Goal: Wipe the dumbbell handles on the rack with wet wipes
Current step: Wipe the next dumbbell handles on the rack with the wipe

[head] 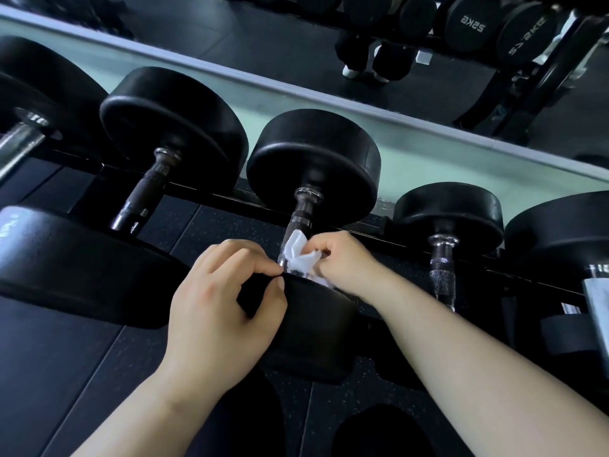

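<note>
Left hand (217, 305): fingers and thumb curled over the rim of the near black rubber head (313, 324) of the middle dumbbell, gripping it. Right hand (342, 258): fingertips pinch a crumpled white wet wipe (301, 253) and press it against the dumbbell's knurled grey metal handle (301, 216) at its near end, just above that head. The handle's long axis runs near to far, tipping slightly right toward the far black head (316, 163). The bare stretch of the handle lies directly beyond the wipe, on the far side. The right hand is on the handle, the left just beside it to the near left, so the stroke likely runs away from the body along the shaft. The black rack rail (405, 250) crosses left to right beneath. Neighbouring handles sit apart on either side: one to the left (145, 189), one to the right (441, 275), neither touched.
</note>
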A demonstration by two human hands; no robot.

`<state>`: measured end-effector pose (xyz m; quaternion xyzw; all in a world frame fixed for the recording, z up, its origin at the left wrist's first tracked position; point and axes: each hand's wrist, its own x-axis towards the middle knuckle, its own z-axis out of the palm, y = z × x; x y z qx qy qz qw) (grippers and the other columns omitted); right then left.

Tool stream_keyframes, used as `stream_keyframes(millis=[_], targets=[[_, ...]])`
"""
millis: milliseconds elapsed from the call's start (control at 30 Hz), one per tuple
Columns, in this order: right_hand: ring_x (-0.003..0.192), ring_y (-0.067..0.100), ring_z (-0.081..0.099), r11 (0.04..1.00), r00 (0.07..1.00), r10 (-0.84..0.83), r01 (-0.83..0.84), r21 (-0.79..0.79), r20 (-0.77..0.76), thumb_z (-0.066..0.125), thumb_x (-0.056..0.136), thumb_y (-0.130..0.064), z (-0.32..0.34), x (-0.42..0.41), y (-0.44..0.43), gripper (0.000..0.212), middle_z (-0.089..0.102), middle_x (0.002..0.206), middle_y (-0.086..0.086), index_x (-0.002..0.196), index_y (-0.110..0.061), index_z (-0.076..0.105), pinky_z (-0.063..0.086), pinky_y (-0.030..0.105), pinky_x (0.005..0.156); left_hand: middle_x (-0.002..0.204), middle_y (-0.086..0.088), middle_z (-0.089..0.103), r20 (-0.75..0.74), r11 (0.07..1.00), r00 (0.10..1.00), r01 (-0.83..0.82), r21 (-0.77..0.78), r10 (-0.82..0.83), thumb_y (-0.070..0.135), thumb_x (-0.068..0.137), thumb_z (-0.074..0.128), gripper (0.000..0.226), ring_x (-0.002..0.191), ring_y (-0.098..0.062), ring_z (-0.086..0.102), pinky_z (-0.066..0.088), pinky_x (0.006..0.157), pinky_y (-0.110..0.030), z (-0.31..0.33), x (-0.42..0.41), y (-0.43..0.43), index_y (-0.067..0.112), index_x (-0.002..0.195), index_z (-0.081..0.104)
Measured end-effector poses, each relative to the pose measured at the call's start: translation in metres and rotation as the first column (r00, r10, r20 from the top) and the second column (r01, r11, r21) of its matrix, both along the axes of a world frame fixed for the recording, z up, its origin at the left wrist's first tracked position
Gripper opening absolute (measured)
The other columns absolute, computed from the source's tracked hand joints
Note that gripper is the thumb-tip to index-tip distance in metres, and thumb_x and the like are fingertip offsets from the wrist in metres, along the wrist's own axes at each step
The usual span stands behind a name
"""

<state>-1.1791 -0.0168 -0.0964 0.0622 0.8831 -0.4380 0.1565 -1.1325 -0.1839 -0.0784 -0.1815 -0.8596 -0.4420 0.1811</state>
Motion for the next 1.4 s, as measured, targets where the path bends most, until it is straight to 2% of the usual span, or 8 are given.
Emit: stream_keyframes(millis=[167,367,567,767,967,1133,1300,1400], targets=[[0.060,0.008,0.040,0.919,0.908,-0.381,0.353,-0.176,-0.172,0.043,0.082,0.005,-0.002,-0.027,0.001,0.024,0.046,0.062,-0.003,0.081,-0.008,0.063,0.030,0.018,0.054,0.083,0.015,0.053,0.006,1.000,1.000,0.012,0.007,-0.012,0.028,0.074,0.048,0.024,0.080,-0.003,0.051,0.037,0.074,-0.007,0.001,0.000,-0.001,0.010,0.074,0.065],[0.049,0.006,0.040,0.998,0.999,0.043,-0.045,0.037,0.033,0.047,0.076,0.006,0.004,0.001,-0.003,0.031,0.046,0.054,-0.003,0.056,-0.016,0.055,0.030,0.010,0.040,0.083,0.015,0.053,0.003,1.000,1.000,0.008,0.013,-0.008,0.028,0.074,0.049,0.024,0.080,-0.004,0.051,0.038,0.073,-0.009,0.000,0.000,0.000,0.010,0.074,0.066],[0.067,0.016,0.041,0.955,0.934,-0.296,0.290,-0.061,-0.202,0.045,0.083,0.002,0.004,-0.026,0.003,0.018,0.044,0.061,0.001,0.085,0.008,0.062,0.029,0.022,0.054,0.085,0.023,0.050,0.001,0.999,1.000,0.020,0.028,-0.020,0.028,0.073,0.048,0.014,0.080,-0.001,0.051,0.039,0.073,-0.008,0.000,0.000,0.000,0.022,0.076,0.061],[0.057,0.008,0.040,0.996,0.998,0.022,-0.026,0.080,0.056,0.050,0.080,-0.002,0.007,-0.008,0.000,0.026,0.042,0.059,-0.004,0.059,-0.017,0.051,0.029,0.015,0.046,0.085,0.019,0.054,0.006,1.000,1.000,0.007,0.010,-0.007,0.028,0.073,0.048,0.023,0.080,-0.003,0.051,0.039,0.073,-0.009,0.000,0.000,0.000,0.013,0.074,0.065],[0.055,0.011,0.032,0.964,0.941,-0.262,0.267,-0.004,-0.213,0.045,0.083,-0.003,0.002,-0.026,0.002,0.019,0.037,0.059,0.000,0.068,-0.002,0.057,0.024,0.017,0.045,0.085,0.019,0.056,0.018,0.999,1.000,0.015,0.034,-0.016,0.029,0.073,0.047,0.013,0.081,-0.001,0.052,0.039,0.073,-0.008,0.000,0.001,0.000,0.027,0.077,0.060],[0.056,0.012,0.033,0.999,0.999,0.036,-0.036,0.000,0.030,0.048,0.079,-0.001,0.002,-0.007,0.007,0.027,0.033,0.058,0.000,0.055,-0.010,0.042,0.025,0.021,0.046,0.086,0.020,0.055,0.013,0.999,1.000,0.027,0.031,-0.027,0.030,0.073,0.046,0.012,0.085,0.002,0.052,0.038,0.074,-0.006,0.000,0.002,-0.001,0.029,0.082,0.055],[0.071,0.019,0.038,0.959,0.982,-0.183,0.188,-0.211,0.046,0.047,0.080,-0.002,0.007,-0.019,0.024,0.015,0.042,0.076,0.008,0.087,0.010,0.053,0.031,0.026,0.062,0.083,0.014,0.056,-0.027,1.000,1.000,0.006,0.025,-0.006,0.023,0.079,0.048,0.009,0.088,0.004,0.053,0.039,0.079,-0.006,-0.003,0.001,-0.001,0.025,0.082,0.056],[0.089,0.026,0.058,0.903,0.947,-0.252,0.304,-0.303,0.198,0.049,0.082,-0.003,0.023,-0.012,0.029,0.018,0.061,0.091,0.011,0.081,-0.017,0.060,0.046,0.037,0.083,0.090,0.011,0.053,-0.040,1.000,0.999,0.007,0.001,-0.007,0.017,0.082,0.047,0.010,0.088,0.007,0.050,0.038,0.083,-0.006,0.001,0.002,0.000,0.020,0.087,0.055]])
